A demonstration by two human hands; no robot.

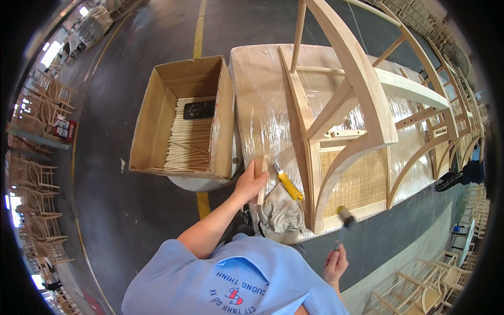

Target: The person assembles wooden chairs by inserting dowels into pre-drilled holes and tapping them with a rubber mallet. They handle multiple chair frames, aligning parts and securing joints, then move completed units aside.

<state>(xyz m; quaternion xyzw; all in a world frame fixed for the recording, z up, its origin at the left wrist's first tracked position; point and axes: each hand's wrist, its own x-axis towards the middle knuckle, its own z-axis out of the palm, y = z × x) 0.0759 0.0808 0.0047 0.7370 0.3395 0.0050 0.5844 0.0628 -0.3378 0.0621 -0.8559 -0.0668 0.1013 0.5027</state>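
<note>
My left hand (252, 181) is closed around a short, pale wooden piece (261, 196) at the near left corner of the plastic-wrapped work surface (257, 94). In my right hand (335, 265) is the handle of a mallet, its yellow and dark head (345, 216) blurred by motion near the front edge. Ahead lies a wooden chair frame (374, 113) with curved legs and a woven cane panel (359, 176). Between my left hand and the frame rest a yellow-handled tool (290, 186) with a metal tip and a crumpled grey rag (282, 210).
Left of the work surface, an open cardboard box (144, 131) holds many thin wooden sticks (188, 144) and a black phone-like object (199, 109). More chair frames (464, 126) stand in a row to the right. Stacked chairs (39, 184) line the far left, others (425, 289) the lower right.
</note>
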